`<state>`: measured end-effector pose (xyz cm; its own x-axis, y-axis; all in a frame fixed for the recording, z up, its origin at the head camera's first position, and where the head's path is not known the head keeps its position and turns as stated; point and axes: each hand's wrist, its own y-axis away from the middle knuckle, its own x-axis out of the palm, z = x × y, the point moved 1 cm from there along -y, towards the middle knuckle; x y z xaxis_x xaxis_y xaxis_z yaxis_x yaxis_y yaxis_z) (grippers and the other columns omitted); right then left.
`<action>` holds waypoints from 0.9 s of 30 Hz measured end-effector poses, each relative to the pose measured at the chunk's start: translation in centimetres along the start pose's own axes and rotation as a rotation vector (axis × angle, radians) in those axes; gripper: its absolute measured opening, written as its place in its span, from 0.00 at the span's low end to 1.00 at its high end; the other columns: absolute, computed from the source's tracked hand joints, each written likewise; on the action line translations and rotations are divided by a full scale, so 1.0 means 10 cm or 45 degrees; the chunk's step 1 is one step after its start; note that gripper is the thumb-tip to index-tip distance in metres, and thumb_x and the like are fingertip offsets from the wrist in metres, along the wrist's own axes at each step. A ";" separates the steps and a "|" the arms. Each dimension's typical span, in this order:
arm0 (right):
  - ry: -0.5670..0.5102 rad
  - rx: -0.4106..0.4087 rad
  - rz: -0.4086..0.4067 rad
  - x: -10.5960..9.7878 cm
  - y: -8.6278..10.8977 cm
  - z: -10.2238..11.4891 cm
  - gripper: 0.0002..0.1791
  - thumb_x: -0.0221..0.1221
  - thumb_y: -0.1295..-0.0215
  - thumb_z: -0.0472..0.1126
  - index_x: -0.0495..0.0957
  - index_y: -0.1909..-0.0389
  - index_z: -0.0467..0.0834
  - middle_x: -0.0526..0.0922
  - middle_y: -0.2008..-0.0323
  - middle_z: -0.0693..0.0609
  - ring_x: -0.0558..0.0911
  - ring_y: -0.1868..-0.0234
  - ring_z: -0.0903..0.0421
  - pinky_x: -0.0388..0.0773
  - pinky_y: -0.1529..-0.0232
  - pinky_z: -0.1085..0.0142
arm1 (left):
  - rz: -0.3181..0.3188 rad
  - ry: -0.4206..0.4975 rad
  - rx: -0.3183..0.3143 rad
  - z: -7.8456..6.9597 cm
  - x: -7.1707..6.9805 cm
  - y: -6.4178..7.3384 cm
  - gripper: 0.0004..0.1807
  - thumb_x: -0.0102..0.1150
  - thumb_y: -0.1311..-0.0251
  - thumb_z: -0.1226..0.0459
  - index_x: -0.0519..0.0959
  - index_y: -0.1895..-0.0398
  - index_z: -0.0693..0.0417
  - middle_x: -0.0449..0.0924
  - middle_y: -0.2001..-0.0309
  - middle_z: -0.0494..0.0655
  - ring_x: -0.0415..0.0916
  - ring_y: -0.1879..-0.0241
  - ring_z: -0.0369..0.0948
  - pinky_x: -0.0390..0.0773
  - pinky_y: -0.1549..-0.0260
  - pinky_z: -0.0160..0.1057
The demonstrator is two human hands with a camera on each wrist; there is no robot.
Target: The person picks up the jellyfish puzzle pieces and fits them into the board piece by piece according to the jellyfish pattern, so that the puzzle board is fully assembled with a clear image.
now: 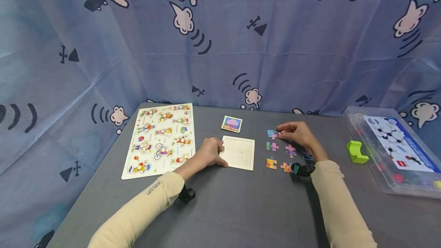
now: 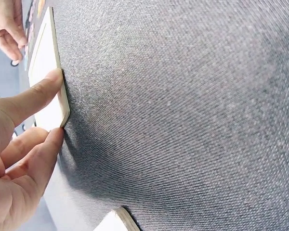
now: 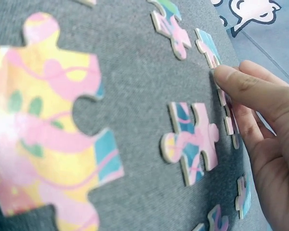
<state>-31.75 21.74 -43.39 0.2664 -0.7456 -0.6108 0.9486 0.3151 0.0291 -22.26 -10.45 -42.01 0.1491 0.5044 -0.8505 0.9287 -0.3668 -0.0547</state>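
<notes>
A square, shallow wooden puzzle tray (image 1: 238,153) lies on the grey table. My left hand (image 1: 211,153) holds its left side; in the left wrist view the thumb is on one edge and the fingers are near a corner. Farther right, my right hand (image 1: 297,134) reaches the back of a group of loose jigsaw pieces. Its thumb and fingers pinch a jigsaw piece (image 3: 222,96) at the far row, partly hidden by the hand. Around it lie a pink and blue piece (image 3: 190,142), a yellow and pink piece (image 3: 53,125) and several others.
A small picture card (image 1: 232,124) lies behind the tray. At left is a large board with cartoon figures (image 1: 162,135). A green curved block (image 1: 356,152) and a clear plastic case (image 1: 375,179) stand at right. A patterned blue cloth (image 1: 220,56) hangs behind the table.
</notes>
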 end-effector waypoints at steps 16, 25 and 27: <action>0.101 0.020 0.038 0.06 -0.08 0.12 0.17 0.65 0.41 0.33 0.80 0.51 0.32 0.84 0.57 0.38 0.77 0.66 0.59 0.73 0.66 0.75 | -0.008 0.031 0.003 -0.03 -0.03 0.02 0.37 0.83 0.71 0.64 0.53 0.89 0.51 0.45 0.84 0.37 0.45 0.81 0.34 0.47 0.78 0.31; 0.065 -0.053 0.001 0.06 -0.06 0.12 0.17 0.66 0.42 0.34 0.81 0.54 0.30 0.84 0.59 0.36 0.80 0.67 0.63 0.74 0.68 0.74 | -0.001 0.000 0.033 -0.02 -0.04 0.03 0.36 0.82 0.69 0.62 0.54 0.90 0.52 0.45 0.83 0.37 0.46 0.80 0.35 0.48 0.76 0.31; 0.049 -0.055 -0.003 0.06 -0.06 0.13 0.17 0.66 0.43 0.34 0.81 0.53 0.30 0.84 0.58 0.36 0.81 0.67 0.62 0.75 0.68 0.74 | 0.005 0.002 0.015 -0.02 -0.04 0.03 0.36 0.82 0.69 0.62 0.54 0.90 0.52 0.47 0.83 0.38 0.47 0.80 0.35 0.48 0.76 0.32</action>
<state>-31.88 20.31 -42.73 0.2568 -0.7233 -0.6410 0.9407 0.3391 -0.0058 -21.98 -10.57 -41.61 0.1535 0.5043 -0.8498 0.9241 -0.3778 -0.0573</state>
